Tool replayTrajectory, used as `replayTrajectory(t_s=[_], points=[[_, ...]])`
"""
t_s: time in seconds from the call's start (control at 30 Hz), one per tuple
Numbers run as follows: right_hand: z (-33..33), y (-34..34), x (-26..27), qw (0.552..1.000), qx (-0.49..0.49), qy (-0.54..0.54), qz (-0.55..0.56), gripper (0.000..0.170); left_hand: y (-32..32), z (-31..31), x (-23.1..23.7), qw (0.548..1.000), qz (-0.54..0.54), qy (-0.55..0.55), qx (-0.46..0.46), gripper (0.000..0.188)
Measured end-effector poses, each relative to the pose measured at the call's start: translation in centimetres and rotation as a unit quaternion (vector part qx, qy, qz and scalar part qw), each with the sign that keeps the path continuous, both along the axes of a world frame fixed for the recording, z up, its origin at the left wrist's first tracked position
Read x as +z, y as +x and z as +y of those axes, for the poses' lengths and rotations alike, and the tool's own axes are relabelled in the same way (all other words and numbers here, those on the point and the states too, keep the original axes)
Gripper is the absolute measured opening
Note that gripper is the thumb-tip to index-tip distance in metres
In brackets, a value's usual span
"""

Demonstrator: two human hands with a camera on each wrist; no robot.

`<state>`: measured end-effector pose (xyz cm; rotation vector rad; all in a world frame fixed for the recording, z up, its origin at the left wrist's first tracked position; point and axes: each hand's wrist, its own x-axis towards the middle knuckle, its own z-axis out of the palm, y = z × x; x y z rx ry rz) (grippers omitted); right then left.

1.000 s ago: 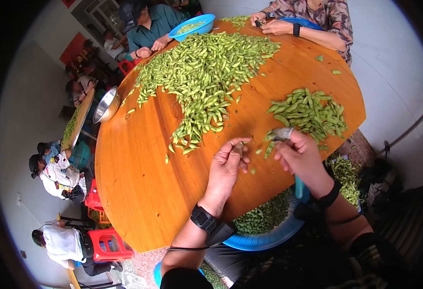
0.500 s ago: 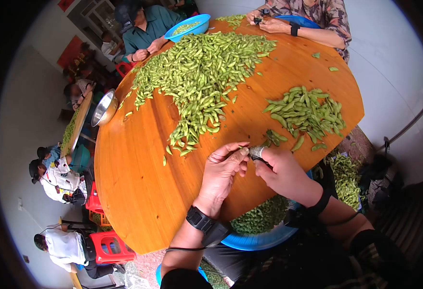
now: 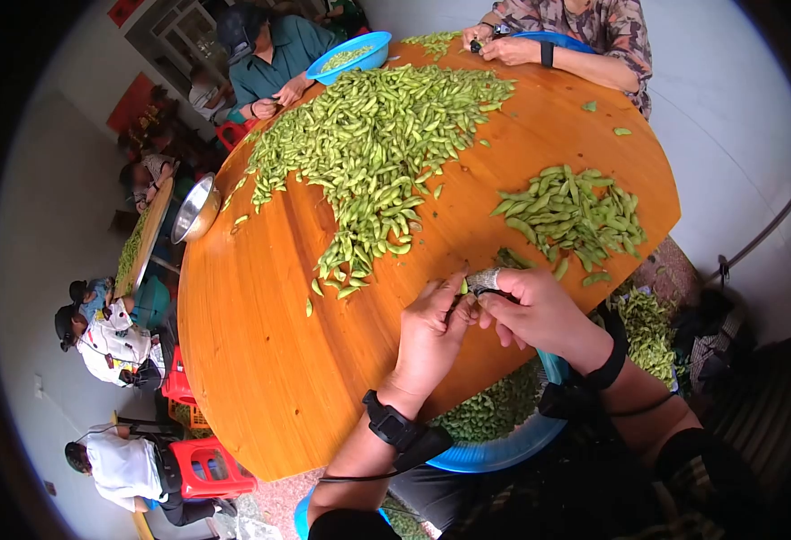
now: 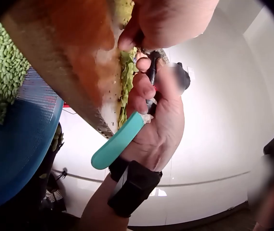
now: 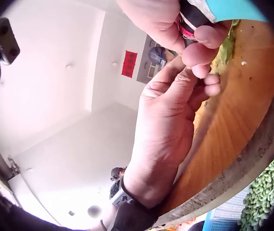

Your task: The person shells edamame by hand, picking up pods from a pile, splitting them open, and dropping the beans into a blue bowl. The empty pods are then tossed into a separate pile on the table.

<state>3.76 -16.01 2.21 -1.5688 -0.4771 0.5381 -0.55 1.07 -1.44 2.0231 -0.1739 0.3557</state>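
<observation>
Over the near edge of the table my two hands meet at the fingertips. My left hand pinches a green soybean pod, mostly hidden by the fingers. My right hand grips a tool with a teal handle and a dark upper part; its working end is hidden among the fingers. A grey wrap covers a fingertip of the right hand, right at the pod. Just beyond the hands lie a few pods, and a small pile of pods is to the right.
A large heap of pods covers the far part of the round wooden table. Below its near edge stands a blue basin of shelled beans. Two people sit across, by a blue bowl. A metal bowl stands at left.
My right hand has come left from near the small pods to meet my left hand. The left hand has since shifted slightly right and downward, its fingers now more closed around the pod.
</observation>
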Motion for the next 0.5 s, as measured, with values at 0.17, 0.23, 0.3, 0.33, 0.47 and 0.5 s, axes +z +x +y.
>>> replayTrajectory(t_s=[0.17,0.23,0.3,0.33,0.47,0.5], points=[[0.0,-0.3,-0.5,1.000,0.008,-0.017,-0.010,0.011,-0.2,0.0,0.2,0.996,-0.023,0.082,0.009,0.040],[0.2,-0.3,-0.6,1.000,0.006,-0.013,-0.015,0.011,-0.4,-0.1,0.3,0.996,-0.036,0.085,0.012,0.038],[0.3,-0.4,-0.8,1.000,-0.013,0.017,-0.006,0.012,-0.5,-0.2,0.2,0.998,-0.027,0.055,0.008,0.038],[0.4,-0.4,-1.0,1.000,-0.013,0.017,-0.006,0.012,-0.5,-0.2,0.2,1.000,-0.016,0.026,0.004,0.037],[0.7,-0.3,-1.2,0.999,-0.024,0.040,-0.011,0.014,-0.5,-0.1,0.6,0.999,0.041,0.002,-0.006,0.031],[0.7,-0.4,-1.1,0.998,-0.031,0.051,-0.012,0.014,-0.4,0.0,0.4,0.997,0.064,-0.050,-0.018,0.030]])
